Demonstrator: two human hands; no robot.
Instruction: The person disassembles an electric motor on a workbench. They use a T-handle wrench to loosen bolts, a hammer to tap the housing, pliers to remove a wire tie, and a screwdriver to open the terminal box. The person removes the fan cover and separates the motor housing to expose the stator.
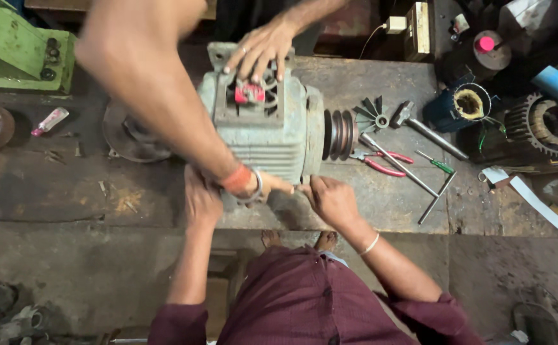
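Centrally on the worn worktop sits a grey-green electric motor (263, 131), its grooved pulley (339, 134) facing the right-hand end. The person in the maroon shirt grips it at the near side — left hand (200, 199) wrapped against the lower left corner of the casing, right hand (331, 198) closed on the lower right corner beside the pulley; both hands are curled tight on the motor, not spread. A co-worker's arm (164, 96) crosses from the far left, its wrist with an orange band (237, 179) down between the two hands, while the co-worker's other hand (260, 48) rests with fingers splayed on the open terminal box at the far edge. Toward the right end lie red-handled pliers (381, 163), a hammer (419, 124), a small fan wheel (373, 117) and a green screwdriver (437, 163). Judging from the grips, a heavy casing like this is best shifted with both corners held evenly and fingers kept out from beneath — and clear of the pulley grooves.
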